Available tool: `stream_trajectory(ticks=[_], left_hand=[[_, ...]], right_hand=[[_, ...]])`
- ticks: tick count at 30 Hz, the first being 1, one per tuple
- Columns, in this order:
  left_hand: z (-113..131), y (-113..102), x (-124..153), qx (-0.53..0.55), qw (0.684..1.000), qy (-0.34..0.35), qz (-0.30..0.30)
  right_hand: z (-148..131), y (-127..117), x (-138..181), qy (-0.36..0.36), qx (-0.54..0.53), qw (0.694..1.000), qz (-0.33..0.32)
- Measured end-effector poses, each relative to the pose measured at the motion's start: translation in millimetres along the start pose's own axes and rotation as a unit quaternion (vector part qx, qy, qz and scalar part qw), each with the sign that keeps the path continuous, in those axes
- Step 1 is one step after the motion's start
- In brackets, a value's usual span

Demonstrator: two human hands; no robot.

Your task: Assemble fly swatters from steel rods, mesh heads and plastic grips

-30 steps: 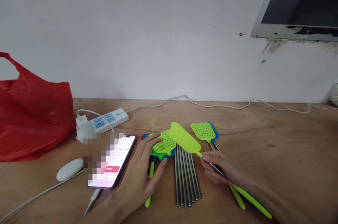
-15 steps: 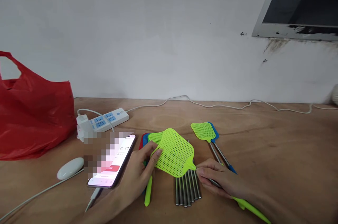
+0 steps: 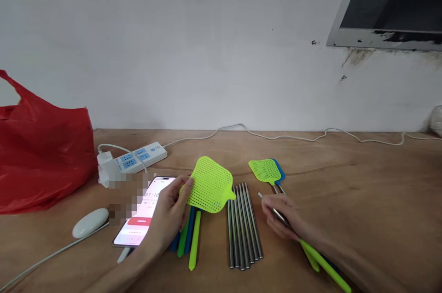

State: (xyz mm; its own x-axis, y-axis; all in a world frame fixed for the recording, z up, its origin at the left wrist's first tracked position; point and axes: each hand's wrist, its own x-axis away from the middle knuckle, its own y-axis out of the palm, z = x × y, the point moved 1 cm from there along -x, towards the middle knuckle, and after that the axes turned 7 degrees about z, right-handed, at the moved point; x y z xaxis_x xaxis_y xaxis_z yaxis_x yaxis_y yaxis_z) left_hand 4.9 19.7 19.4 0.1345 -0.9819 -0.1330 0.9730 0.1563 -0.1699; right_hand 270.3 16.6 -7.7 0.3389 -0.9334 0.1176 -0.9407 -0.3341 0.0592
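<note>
My left hand [image 3: 171, 210] pinches a yellow-green fly swatter head [image 3: 211, 185] by its left edge, thumb on top. The head's short socket points right, with nothing in it. My right hand [image 3: 286, 215] is closed around a thin metal rod with a yellow-green handle [image 3: 326, 265] at its lower end. The rod's bare tip [image 3: 259, 194] sticks out past my fingers, apart from the socket. Between my hands several loose metal rods [image 3: 244, 238] lie side by side. Blue, green and yellow-green handles [image 3: 194, 242] lie under and beside my left hand.
Behind my right hand lie a yellow-green swatter [image 3: 265, 171] and a blue one [image 3: 281, 169]. On the left are a lit phone [image 3: 138, 219], a white mouse-shaped object [image 3: 90, 222], a power strip [image 3: 145, 155] and a red plastic bag [image 3: 44, 159]. A white cable runs along the wall.
The swatter head has moved left and slightly up, away from the rod tip that was at its socket. My right hand has shifted slightly right with the rod. More handles now show.
</note>
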Motion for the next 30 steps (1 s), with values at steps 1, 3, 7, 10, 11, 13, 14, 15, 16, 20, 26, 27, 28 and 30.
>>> stream_trajectory(ticks=[1,3,7,10,11,13,14,15,16,20,26,27,28,30], left_hand=[[1,1,1,-0.009,1.0,0.002,-0.016],[2,4,4,-0.029,0.998,0.002,-0.055],[0,10,10,-0.048,0.992,-0.012,-0.116],[-2,10,11,-0.045,0.99,-0.012,-0.136],[-2,10,11,-0.042,0.989,-0.015,-0.142],[-2,11,11,-0.036,0.987,-0.025,-0.157],[-2,11,11,-0.032,0.986,-0.03,-0.162],[-2,11,11,-0.026,0.986,-0.034,-0.163],[-2,11,11,-0.016,0.986,-0.034,-0.16],[1,8,9,0.049,0.988,0.005,-0.144],[-1,7,11,0.011,0.983,0.042,-0.179],[-2,7,10,0.011,0.984,0.043,-0.173],[-2,6,9,0.012,0.985,0.046,-0.164],[-1,5,5,0.005,0.989,0.051,-0.138]], right_hand=[[1,-2,-4,-0.012,-0.047,0.999,0.025],[3,-5,-9,-0.023,-0.101,0.993,0.058],[0,-5,-8,-0.045,-0.084,0.989,0.114],[-2,-5,-4,-0.023,-0.033,0.992,0.12],[-2,-4,-3,-0.009,-0.022,0.994,0.103],[-1,-3,-1,0.018,-0.005,0.998,0.052],[-1,-3,-1,0.03,0.001,0.999,0.024],[0,-2,-1,0.04,0.002,0.999,0.0],[0,-1,-2,0.042,-0.003,0.999,-0.011],[-1,-1,-4,0.023,-0.077,0.996,0.038],[-8,4,-2,0.028,-0.119,0.991,0.046],[-9,5,-1,0.032,-0.12,0.991,0.044],[-9,6,-1,0.034,-0.122,0.991,0.046],[-10,6,-1,0.034,-0.129,0.989,0.063]])
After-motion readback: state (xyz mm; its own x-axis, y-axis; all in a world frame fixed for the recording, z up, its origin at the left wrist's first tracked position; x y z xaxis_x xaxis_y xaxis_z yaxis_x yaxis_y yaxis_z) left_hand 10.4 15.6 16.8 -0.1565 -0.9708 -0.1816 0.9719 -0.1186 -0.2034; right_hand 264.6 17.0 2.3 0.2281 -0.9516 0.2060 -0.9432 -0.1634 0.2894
